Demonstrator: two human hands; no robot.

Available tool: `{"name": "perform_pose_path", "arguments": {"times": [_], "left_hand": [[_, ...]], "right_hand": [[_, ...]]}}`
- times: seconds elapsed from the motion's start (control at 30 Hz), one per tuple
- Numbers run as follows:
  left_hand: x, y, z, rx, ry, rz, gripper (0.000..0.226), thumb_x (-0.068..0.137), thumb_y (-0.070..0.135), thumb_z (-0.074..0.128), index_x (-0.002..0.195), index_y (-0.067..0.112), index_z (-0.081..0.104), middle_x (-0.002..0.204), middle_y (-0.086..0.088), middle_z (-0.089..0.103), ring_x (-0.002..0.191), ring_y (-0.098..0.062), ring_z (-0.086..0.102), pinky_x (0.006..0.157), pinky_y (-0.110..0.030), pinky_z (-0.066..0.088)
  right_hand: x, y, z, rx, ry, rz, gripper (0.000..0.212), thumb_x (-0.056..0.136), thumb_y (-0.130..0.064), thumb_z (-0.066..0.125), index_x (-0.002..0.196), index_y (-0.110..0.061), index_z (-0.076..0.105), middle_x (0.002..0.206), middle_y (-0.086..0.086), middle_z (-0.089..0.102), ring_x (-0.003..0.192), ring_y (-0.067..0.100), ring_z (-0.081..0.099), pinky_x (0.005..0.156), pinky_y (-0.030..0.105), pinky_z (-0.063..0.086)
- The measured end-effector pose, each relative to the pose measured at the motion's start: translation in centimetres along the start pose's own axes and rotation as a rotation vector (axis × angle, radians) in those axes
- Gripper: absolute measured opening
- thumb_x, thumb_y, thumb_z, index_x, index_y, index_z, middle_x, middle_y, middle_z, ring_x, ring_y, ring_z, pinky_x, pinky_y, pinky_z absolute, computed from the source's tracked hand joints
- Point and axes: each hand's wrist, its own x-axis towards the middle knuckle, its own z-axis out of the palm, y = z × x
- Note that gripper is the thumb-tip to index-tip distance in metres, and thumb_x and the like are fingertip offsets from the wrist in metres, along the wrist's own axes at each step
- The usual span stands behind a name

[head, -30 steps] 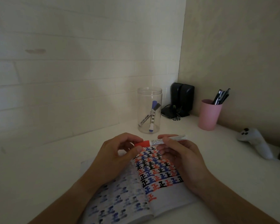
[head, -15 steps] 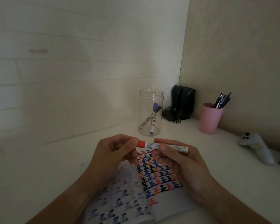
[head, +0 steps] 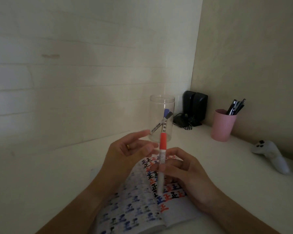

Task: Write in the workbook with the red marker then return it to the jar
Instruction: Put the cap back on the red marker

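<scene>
While my right hand [head: 183, 173] pinches the red marker [head: 161, 163] partway down its white barrel, the marker stands nearly upright above the open workbook [head: 159, 198], its red cap on and pointing up toward the jar [head: 161, 119]. My left hand [head: 127, 152] floats just beside the cap with the fingers spread loose and apart, holding nothing; a gold ring [head: 128, 146] shows on one finger. Both hands are a little blurred, so I cannot tell exactly which fingertips press the barrel. The workbook lies flat on the white desk [head: 41, 174], its right page filled with rows of red, blue and black characters. Behind the marker the clear jar stands upright near the wall, with a blue-capped marker [head: 165, 119] and a black-capped one [head: 161, 123] leaning inside it. Off to the right sit a pair of black speakers [head: 194, 109], a pink cup [head: 223, 124] full of pens and a white game controller [head: 271, 156].
</scene>
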Motion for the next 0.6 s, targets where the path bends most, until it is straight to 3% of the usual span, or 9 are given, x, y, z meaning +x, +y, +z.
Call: {"name": "perform_pose_path", "arguments": {"times": [0.1, 0.2, 0.33, 0.4, 0.5, 0.6], "left_hand": [[-0.3, -0.9, -0.5, 0.353, -0.108, 0.082, 0.049, 0.092, 0.019, 0.070, 0.137, 0.028, 0.054, 0.107, 0.005, 0.078, 0.099, -0.012, 0.074, 0.089, -0.028, 0.059], [-0.3, -1.5, -1.2, 0.833, -0.124, 0.219, 0.040, 0.097, 0.045, 0.056, 0.136, 0.036, 0.053, 0.108, 0.019, 0.070, 0.097, -0.001, 0.067, 0.087, -0.028, 0.057], [-0.1, -1.9, -2.4, 1.053, -0.045, 0.236, 0.043, 0.098, 0.056, 0.038, 0.134, 0.037, 0.052, 0.108, 0.020, 0.065, 0.095, -0.001, 0.059, 0.088, -0.029, 0.052], [-0.1, -2.2, -3.0, 1.094, 0.008, 0.261, 0.043, 0.099, 0.054, 0.037, 0.133, 0.034, 0.054, 0.106, 0.016, 0.066, 0.095, -0.006, 0.060, 0.086, -0.032, 0.053], [0.1, -2.3, -3.4, 1.132, 0.082, 0.285, 0.044, 0.099, 0.051, 0.036, 0.130, 0.030, 0.057, 0.104, 0.010, 0.069, 0.096, -0.013, 0.064, 0.084, -0.034, 0.053], [0.2, -2.3, -3.4, 1.154, 0.090, 0.293, 0.039, 0.100, 0.047, 0.041, 0.130, 0.029, 0.058, 0.103, 0.008, 0.069, 0.094, -0.014, 0.064, 0.083, -0.035, 0.053]], "right_hand": [[0.2, 0.1, -0.4, 0.050, -0.043, 0.054, 0.043, 0.084, 0.004, 0.070, 0.124, -0.008, 0.058, 0.109, 0.034, 0.073, 0.100, 0.047, 0.071, 0.086, 0.045, 0.057], [0.5, 0.5, -0.7, 0.049, -0.040, 0.102, 0.050, 0.085, 0.005, 0.069, 0.129, -0.018, 0.061, 0.109, 0.036, 0.068, 0.099, 0.049, 0.068, 0.089, 0.052, 0.055], [0.7, -0.3, 0.0, -0.025, 0.077, 0.112, 0.062, 0.085, 0.010, 0.066, 0.134, -0.028, 0.061, 0.091, 0.025, 0.068, 0.087, 0.033, 0.069, 0.084, 0.041, 0.053], [1.5, -2.5, 0.7, -0.173, 0.148, -0.012, 0.072, 0.086, 0.011, 0.065, 0.139, -0.036, 0.052, 0.090, 0.027, 0.070, 0.084, 0.026, 0.072, 0.078, 0.032, 0.057], [5.1, -7.3, 1.4, -0.391, 0.323, -0.305, 0.074, 0.086, 0.009, 0.069, 0.141, -0.033, 0.044, 0.093, 0.018, 0.073, 0.082, 0.011, 0.073, 0.070, 0.021, 0.059], [9.9, -11.1, 1.7, -0.606, 0.487, -0.523, 0.068, 0.089, -0.001, 0.070, 0.141, -0.029, 0.037, 0.092, 0.015, 0.073, 0.084, 0.015, 0.074, 0.073, 0.016, 0.059]]}}
